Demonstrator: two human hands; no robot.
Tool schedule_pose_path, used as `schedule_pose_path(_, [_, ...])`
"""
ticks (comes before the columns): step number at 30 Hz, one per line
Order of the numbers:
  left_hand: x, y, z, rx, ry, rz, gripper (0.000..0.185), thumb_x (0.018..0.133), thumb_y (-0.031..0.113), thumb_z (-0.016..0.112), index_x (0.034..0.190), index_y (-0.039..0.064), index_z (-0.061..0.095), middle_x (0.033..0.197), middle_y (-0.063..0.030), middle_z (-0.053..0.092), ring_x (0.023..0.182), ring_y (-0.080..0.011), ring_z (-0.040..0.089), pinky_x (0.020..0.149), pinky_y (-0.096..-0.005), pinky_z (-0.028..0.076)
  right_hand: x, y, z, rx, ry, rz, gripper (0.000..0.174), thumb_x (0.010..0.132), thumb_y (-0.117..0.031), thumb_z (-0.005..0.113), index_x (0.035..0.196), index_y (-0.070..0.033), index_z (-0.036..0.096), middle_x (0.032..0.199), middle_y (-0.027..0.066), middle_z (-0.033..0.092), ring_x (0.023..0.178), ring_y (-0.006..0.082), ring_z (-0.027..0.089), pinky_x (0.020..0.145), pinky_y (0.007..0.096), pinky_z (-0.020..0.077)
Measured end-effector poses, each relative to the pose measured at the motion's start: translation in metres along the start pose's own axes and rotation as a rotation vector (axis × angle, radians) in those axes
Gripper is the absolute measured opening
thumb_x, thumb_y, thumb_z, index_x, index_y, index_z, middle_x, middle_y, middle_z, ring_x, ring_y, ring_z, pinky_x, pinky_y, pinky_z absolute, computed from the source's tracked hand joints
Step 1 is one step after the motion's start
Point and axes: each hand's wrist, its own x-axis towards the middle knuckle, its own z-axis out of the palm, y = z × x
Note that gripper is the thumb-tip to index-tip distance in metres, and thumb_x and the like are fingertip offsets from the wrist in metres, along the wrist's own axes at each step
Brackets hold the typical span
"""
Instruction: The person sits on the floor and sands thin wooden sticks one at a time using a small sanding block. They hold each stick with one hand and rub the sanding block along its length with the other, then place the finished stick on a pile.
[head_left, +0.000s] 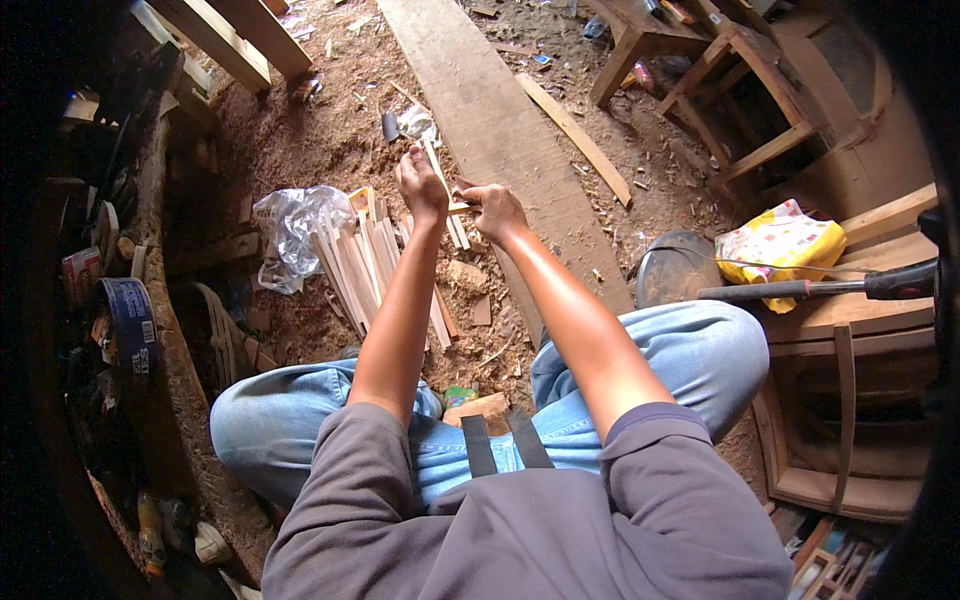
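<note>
My left hand (421, 186) is closed around a thin, pale wooden strip (436, 163), which slants up past its fingers. Close by on the right, my right hand (493, 211) pinches a brown folded piece (466, 187) that looks like sandpaper, near the strip's lower end. Whether the piece touches the strip is hard to tell. Below and left of my hands lies a loose bundle of similar wooden strips (356, 262) on the ground, partly hidden by my left forearm. A crumpled clear plastic bag (304, 232) lies against the bundle.
A long wide plank (517, 150) runs along the sawdust-covered ground, with a curved wooden offcut (577, 139) beside it. Wooden chair frames (757, 112) stand at upper right. A yellow-and-white plastic package (780, 247) rests on wooden furniture at right. A rough log (161, 262) borders the left.
</note>
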Motion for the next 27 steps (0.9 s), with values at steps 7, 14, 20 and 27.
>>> schedule_pose_path(7, [0.006, 0.006, -0.008, -0.003, 0.143, 0.191, 0.048, 0.109, 0.038, 0.033, 0.108, -0.002, 0.059, 0.109, -0.0227, 0.056, 0.104, -0.0394, 0.052, 0.095, -0.0469, 0.039, -0.01, -0.033, -0.013, 0.237, 0.025, 0.014, 0.039, 0.077, -0.001, 0.065, 0.108, -0.02, 0.079, 0.107, 0.0106, 0.075, 0.104, 0.0271, 0.071, 0.096, 0.0368, 0.0547])
schedule_pose_path(14, [0.024, 0.004, 0.002, 0.027, 0.169, 0.259, 0.055, 0.109, 0.045, 0.033, 0.112, -0.003, 0.059, 0.11, -0.0223, 0.057, 0.106, -0.0375, 0.054, 0.096, -0.0454, 0.04, -0.018, -0.056, -0.007, 0.295, 0.278, -0.193, 0.043, 0.072, 0.007, 0.059, 0.104, -0.012, 0.079, 0.097, 0.0184, 0.074, 0.096, 0.0311, 0.07, 0.085, 0.0395, 0.0557])
schedule_pose_path(20, [0.027, 0.011, 0.003, 0.094, -0.024, 0.317, 0.07, 0.105, 0.06, 0.03, 0.117, -0.002, 0.06, 0.118, -0.0232, 0.058, 0.115, -0.0396, 0.051, 0.103, -0.0475, 0.036, -0.012, 0.009, 0.014, 0.152, 0.274, -0.03, 0.032, 0.08, 0.001, 0.061, 0.105, -0.01, 0.079, 0.101, 0.0149, 0.076, 0.096, 0.0278, 0.071, 0.089, 0.0386, 0.0548])
schedule_pose_path(27, [0.028, 0.016, 0.0, 0.085, -0.14, 0.322, 0.076, 0.103, 0.065, 0.03, 0.123, -0.003, 0.059, 0.122, -0.0226, 0.058, 0.12, -0.0381, 0.05, 0.107, -0.0454, 0.034, -0.012, -0.034, 0.029, 0.311, 0.395, -0.304, 0.041, 0.069, 0.002, 0.059, 0.105, -0.005, 0.076, 0.103, 0.0145, 0.075, 0.092, 0.0317, 0.068, 0.085, 0.0394, 0.0546])
